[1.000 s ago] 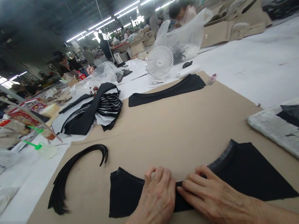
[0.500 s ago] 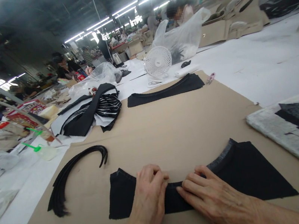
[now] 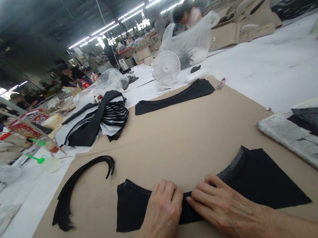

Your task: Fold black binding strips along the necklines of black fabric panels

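Observation:
A black fabric panel lies flat on brown paper at the near edge, its long curved edge facing away from me. A narrow greyish band runs along that curve and looks folded over at the right. My left hand is closed on the middle of the curved edge, fingers bent and pressed together. Close beside it, my right hand pinches the same edge with thumb and fingertips. The fingers hide part of the edge. Left of the panel lies a bundle of curved black strips.
Brown paper covers the near table. Farther off lie another curved black panel, a pile of black pieces, a white fan and a plastic bag. A stained white board stands right, green-tipped bottles left.
My left hand has slid a little to the right along the curved edge, closer to my right hand. The right hand stays in nearly the same place on the panel.

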`<state>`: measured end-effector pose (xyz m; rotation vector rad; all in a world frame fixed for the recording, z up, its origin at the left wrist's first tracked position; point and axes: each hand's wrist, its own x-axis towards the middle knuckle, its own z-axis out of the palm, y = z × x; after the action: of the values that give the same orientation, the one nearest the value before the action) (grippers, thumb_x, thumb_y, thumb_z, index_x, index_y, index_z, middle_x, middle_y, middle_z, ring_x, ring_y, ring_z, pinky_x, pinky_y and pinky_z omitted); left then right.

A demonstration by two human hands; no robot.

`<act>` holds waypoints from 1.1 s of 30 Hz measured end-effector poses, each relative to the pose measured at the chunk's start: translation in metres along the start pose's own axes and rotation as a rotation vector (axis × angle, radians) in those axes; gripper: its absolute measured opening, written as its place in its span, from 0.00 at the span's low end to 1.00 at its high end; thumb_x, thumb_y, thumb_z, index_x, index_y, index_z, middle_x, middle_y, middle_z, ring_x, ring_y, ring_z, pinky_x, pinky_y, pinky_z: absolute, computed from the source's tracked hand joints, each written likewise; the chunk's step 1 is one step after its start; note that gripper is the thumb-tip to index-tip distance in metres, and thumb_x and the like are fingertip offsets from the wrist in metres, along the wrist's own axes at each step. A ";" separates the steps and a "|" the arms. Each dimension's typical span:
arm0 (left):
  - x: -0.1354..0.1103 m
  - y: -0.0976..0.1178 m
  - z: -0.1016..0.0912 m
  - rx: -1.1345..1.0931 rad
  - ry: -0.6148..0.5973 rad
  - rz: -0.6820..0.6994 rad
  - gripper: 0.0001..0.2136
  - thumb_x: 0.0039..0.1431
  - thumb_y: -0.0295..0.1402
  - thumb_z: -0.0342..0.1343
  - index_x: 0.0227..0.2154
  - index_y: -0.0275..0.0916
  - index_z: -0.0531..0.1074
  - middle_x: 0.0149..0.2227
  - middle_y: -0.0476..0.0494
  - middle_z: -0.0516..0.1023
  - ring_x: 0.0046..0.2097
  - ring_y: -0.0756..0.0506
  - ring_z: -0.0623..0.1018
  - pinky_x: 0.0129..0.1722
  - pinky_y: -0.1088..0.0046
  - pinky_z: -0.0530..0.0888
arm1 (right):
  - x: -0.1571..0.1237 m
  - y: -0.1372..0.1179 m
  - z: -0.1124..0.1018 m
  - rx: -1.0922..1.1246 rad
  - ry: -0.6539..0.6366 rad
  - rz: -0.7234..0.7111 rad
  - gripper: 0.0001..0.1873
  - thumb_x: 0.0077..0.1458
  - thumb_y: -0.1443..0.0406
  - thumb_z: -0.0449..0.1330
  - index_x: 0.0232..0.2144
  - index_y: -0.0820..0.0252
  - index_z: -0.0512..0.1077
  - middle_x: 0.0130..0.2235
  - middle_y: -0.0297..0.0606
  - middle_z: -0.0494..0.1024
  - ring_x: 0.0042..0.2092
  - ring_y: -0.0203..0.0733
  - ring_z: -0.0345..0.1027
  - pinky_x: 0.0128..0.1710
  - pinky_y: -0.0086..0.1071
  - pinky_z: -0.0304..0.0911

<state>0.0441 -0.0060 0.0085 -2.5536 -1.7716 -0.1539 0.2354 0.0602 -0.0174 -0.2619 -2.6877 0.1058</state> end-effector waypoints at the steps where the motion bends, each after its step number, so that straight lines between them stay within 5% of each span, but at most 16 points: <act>1: 0.001 0.001 -0.002 0.050 -0.018 0.021 0.08 0.57 0.17 0.50 0.33 0.37 0.68 0.36 0.44 0.71 0.38 0.43 0.69 0.40 0.63 0.72 | 0.000 0.000 0.000 -0.001 0.002 -0.002 0.11 0.61 0.75 0.48 0.39 0.63 0.69 0.34 0.37 0.69 0.37 0.42 0.58 0.46 0.42 0.52; 11: 0.008 0.007 -0.007 0.338 -0.076 0.212 0.09 0.55 0.17 0.45 0.34 0.35 0.66 0.35 0.41 0.69 0.38 0.41 0.69 0.39 0.63 0.72 | 0.000 0.000 0.000 0.010 -0.026 0.003 0.09 0.60 0.74 0.50 0.37 0.63 0.69 0.35 0.37 0.69 0.37 0.43 0.57 0.46 0.41 0.51; 15: 0.006 0.003 -0.002 0.317 -0.053 0.175 0.11 0.54 0.16 0.45 0.35 0.34 0.66 0.36 0.40 0.70 0.40 0.40 0.70 0.44 0.61 0.71 | 0.000 0.000 0.000 0.006 -0.017 0.001 0.10 0.60 0.75 0.50 0.38 0.64 0.69 0.34 0.37 0.69 0.37 0.43 0.57 0.48 0.42 0.50; 23: 0.000 -0.011 -0.003 -0.236 0.087 -0.187 0.09 0.64 0.21 0.42 0.32 0.38 0.64 0.34 0.44 0.68 0.38 0.44 0.69 0.38 0.66 0.70 | 0.000 0.000 -0.005 0.011 -0.038 -0.008 0.11 0.58 0.75 0.52 0.42 0.65 0.69 0.35 0.37 0.70 0.37 0.43 0.58 0.47 0.42 0.50; 28: -0.004 0.001 -0.004 -0.464 0.073 -0.174 0.10 0.64 0.22 0.44 0.40 0.40 0.67 0.40 0.44 0.70 0.43 0.44 0.69 0.43 0.66 0.69 | 0.001 -0.001 -0.006 0.046 -0.030 0.035 0.12 0.59 0.75 0.50 0.43 0.62 0.68 0.37 0.38 0.71 0.39 0.44 0.60 0.48 0.42 0.50; 33: -0.001 0.013 0.000 -0.503 0.033 -0.246 0.11 0.61 0.22 0.48 0.44 0.40 0.67 0.44 0.43 0.70 0.46 0.43 0.68 0.47 0.62 0.67 | 0.008 0.008 -0.026 0.208 -0.041 0.230 0.16 0.56 0.71 0.55 0.48 0.56 0.65 0.44 0.38 0.72 0.45 0.44 0.62 0.48 0.41 0.50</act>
<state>0.0562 -0.0117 0.0087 -2.5848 -2.2687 -0.7303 0.2410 0.0708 0.0085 -0.5063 -2.6506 0.4619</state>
